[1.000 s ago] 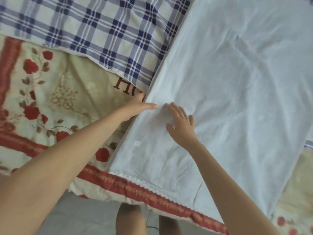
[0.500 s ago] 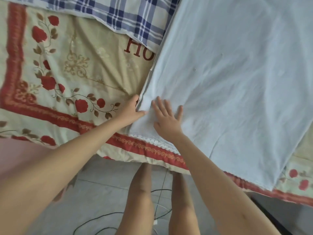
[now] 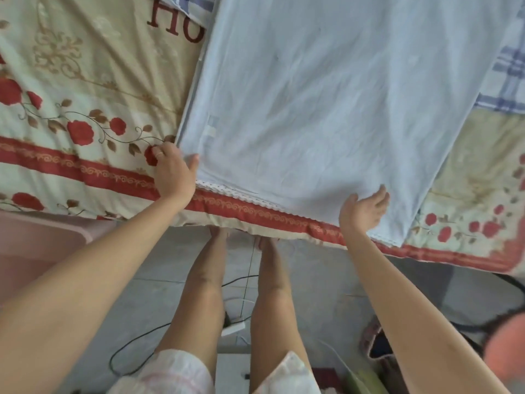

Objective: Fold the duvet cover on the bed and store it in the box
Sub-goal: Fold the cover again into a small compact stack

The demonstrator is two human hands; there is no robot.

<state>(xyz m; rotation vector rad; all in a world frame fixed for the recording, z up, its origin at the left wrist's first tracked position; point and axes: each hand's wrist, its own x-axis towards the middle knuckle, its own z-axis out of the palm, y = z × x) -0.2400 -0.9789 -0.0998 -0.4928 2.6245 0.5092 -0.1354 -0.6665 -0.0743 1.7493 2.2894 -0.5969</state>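
Soft even daylight, faint shadows, wide-angle edge warp, slight blur.

I count one left hand, one right hand, one duvet cover, one quilt, one plaid sheet.

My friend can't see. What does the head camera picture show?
Two hands reach the near edge of a pale blue duvet cover lying on a rose-patterned bedspread. The left hand is at its corner, thumb on top; the right hand lies open farther along.

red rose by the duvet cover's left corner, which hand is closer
Left. The left hand partly covers the rose; the right hand is farther right, on the duvet cover.
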